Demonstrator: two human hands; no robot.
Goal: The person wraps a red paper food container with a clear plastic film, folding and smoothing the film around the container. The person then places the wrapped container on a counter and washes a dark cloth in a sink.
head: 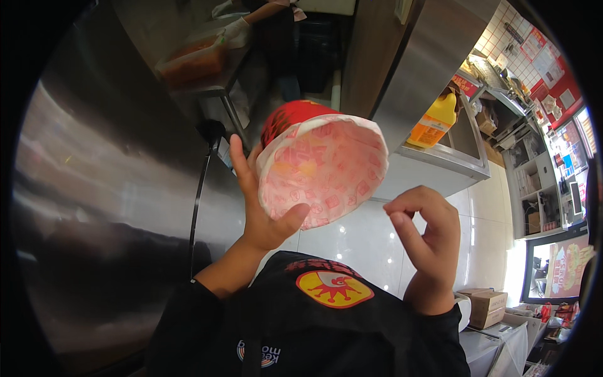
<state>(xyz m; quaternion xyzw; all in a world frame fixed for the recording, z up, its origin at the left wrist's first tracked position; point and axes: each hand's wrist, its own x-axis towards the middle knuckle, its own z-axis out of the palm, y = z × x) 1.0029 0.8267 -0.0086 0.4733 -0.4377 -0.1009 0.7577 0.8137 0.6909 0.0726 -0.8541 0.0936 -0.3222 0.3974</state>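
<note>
A red paper bucket (301, 113) is tilted in front of my chest with its mouth towards me. White and pink printed paper (330, 169) lines it and folds out over the rim; the bottom of the bucket is covered by this liner. My left hand (264, 212) holds the bucket at its left side, the thumb over the near rim and the fingers spread behind and beside the wall. To the right of the bucket and apart from it, my right hand (431, 231) is raised, its thumb and index fingertip brought together with nothing visible between them.
A large stainless steel surface (108, 226) takes up the left side. Right of centre, a yellow jug (433, 120) stands on a metal shelf (438, 158). Beyond, a gloved co-worker's hand (235, 28) touches a tub of orange-red contents (195, 59). Cardboard boxes (487, 306) sit lower right.
</note>
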